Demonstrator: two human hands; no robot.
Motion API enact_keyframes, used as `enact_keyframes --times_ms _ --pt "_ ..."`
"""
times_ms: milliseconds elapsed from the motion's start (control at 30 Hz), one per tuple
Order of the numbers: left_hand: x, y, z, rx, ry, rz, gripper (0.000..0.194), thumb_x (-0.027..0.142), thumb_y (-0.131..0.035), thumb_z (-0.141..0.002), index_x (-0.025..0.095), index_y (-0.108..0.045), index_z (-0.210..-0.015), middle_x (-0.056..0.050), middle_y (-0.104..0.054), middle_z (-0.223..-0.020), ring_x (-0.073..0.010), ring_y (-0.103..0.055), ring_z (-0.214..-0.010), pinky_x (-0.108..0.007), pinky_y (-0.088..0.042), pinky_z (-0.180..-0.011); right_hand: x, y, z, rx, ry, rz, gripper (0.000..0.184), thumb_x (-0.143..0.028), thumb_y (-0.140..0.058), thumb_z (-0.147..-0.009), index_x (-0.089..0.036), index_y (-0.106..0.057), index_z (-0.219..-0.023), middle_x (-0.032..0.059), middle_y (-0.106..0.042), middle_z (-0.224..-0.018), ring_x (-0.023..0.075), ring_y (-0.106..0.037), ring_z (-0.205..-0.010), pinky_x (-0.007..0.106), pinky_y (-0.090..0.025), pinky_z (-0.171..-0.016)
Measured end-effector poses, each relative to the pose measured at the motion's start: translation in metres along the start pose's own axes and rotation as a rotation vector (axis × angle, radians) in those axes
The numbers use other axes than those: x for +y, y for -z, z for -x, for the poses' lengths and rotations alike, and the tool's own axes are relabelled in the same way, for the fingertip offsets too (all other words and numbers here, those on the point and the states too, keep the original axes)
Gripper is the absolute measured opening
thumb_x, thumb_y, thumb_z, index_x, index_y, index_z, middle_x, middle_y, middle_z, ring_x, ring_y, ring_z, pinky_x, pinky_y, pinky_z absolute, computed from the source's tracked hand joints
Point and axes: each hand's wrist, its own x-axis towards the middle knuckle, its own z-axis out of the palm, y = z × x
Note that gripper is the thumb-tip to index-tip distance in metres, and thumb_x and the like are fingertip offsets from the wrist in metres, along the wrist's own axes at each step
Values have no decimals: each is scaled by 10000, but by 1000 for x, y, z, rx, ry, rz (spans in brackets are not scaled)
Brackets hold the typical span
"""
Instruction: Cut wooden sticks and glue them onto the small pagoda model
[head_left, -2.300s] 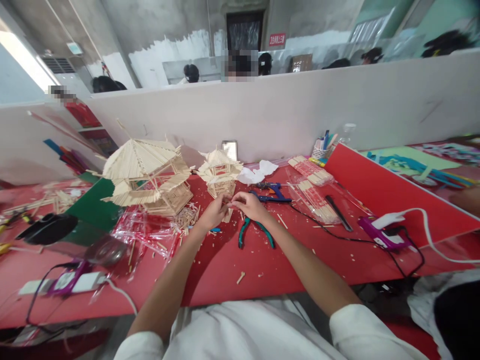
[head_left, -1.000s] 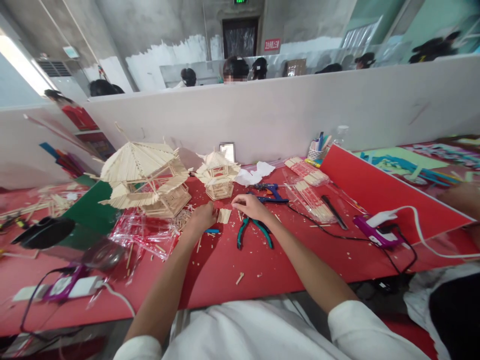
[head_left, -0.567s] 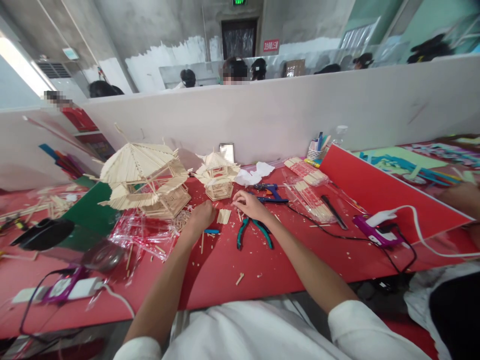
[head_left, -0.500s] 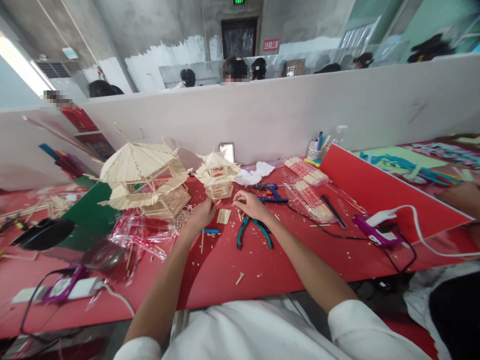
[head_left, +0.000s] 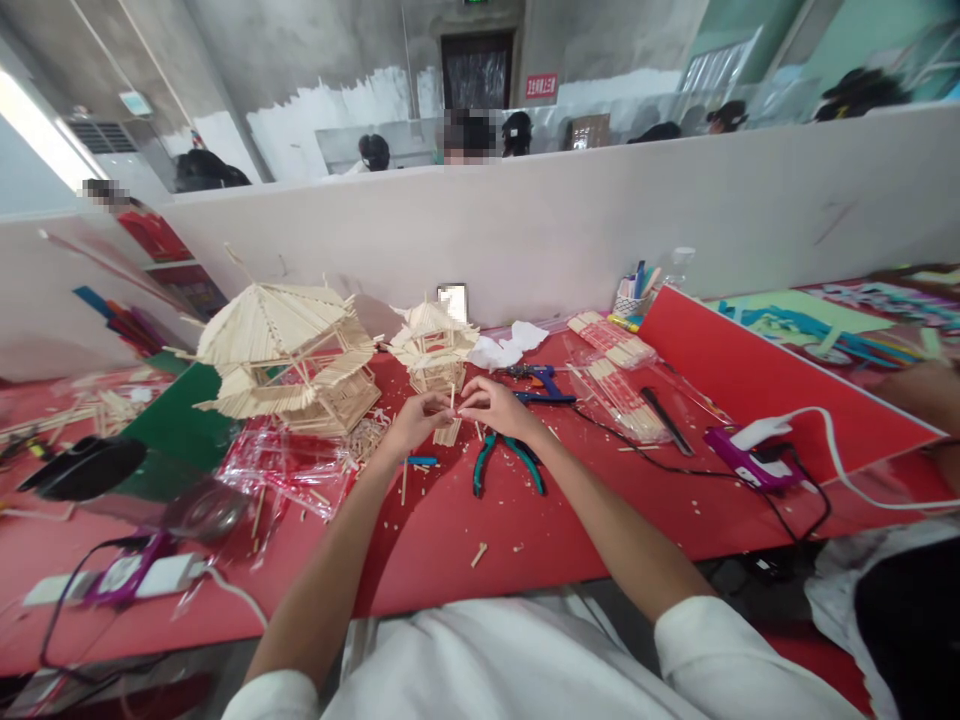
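Note:
My left hand (head_left: 417,421) and my right hand (head_left: 493,407) meet above the red table, fingertips closed in a pinch. Between them a short pale wooden stick (head_left: 452,394) stands nearly upright. Just behind is a small pavilion model (head_left: 433,345) built of wooden sticks. Under my fingers lies a little panel of sticks laid side by side (head_left: 447,434), partly hidden by my left hand. Green-handled pliers (head_left: 484,462) rest open in front of my right hand. A blue tool (head_left: 422,461) lies beside my left wrist.
A larger stick pavilion (head_left: 281,350) stands at left, near crumpled clear plastic (head_left: 281,470). Behind my right hand lies a blue glue gun (head_left: 546,382); its cord runs right to a purple power strip (head_left: 750,460). Bagged sticks (head_left: 622,400) and a red board (head_left: 772,385) are further right.
My left hand has moved right and my right hand slightly left, so their fingertips now meet. The stick from my left hand is now upright between them.

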Motion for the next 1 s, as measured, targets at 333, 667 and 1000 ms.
enact_keyframes --times_ms 333,667,1000 --pt "16 13 11 142 51 -913 251 209 -578 -864 185 -625 -1109 -57 -731 -861 -214 -687 -841 -296 -488 -771 5 17 -5 127 78 206 133 -256 -618 -831 -186 -641 -943 39 -715 -884 185 -680 -826 308 -513 -779" --pt "21 16 18 -5 168 -1181 277 320 -520 -907 194 -654 -1114 -115 -754 -970 -275 -712 -912 -301 -468 -736 23 84 -2 409 -31 551 150 -239 -615 -863 -175 -745 -903 88 -761 -920 228 -692 -860 328 -504 -816" --pt "17 29 14 98 172 -1219 250 269 -515 -910 232 -672 -1101 -110 -749 -1057 -253 -697 -979 -298 -471 -827 57 166 33 529 -540 957 184 -211 -565 -881 -178 -697 -1005 109 -740 -1003 223 -671 -908 294 -456 -786"
